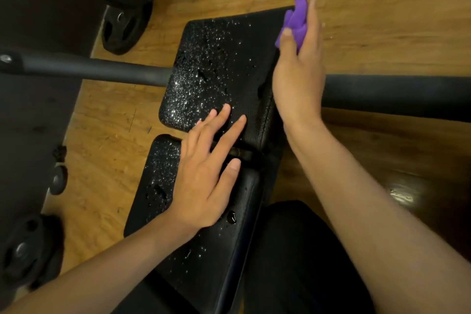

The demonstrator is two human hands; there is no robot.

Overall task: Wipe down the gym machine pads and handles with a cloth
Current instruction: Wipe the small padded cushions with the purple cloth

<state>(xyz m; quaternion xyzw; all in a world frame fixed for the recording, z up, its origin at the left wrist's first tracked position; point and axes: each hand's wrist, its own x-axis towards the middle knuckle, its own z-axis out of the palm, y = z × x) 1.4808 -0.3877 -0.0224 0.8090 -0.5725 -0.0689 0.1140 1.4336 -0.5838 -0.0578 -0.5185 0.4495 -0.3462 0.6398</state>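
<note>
A black bench has two pads, both speckled with wet droplets. The far pad (pixel 219 69) lies in the middle of the view and the near pad (pixel 163 186) runs toward me. My left hand (pixel 206 176) rests flat with spread fingers across the gap between the two pads. My right hand (pixel 299 69) is at the far pad's right edge and holds a purple cloth (pixel 295 21) between thumb and fingers, near the pad's far right corner. My dark-clothed leg (pixel 305 250) is beside the bench at the lower right.
A black bar (pixel 89 69) crosses the view behind the far pad and continues on the right (pixel 397 95). Black weight plates (pixel 125 28) lie on the wooden floor at upper left, another plate (pixel 25 250) at lower left. A dark mat (pixel 30 135) covers the left side.
</note>
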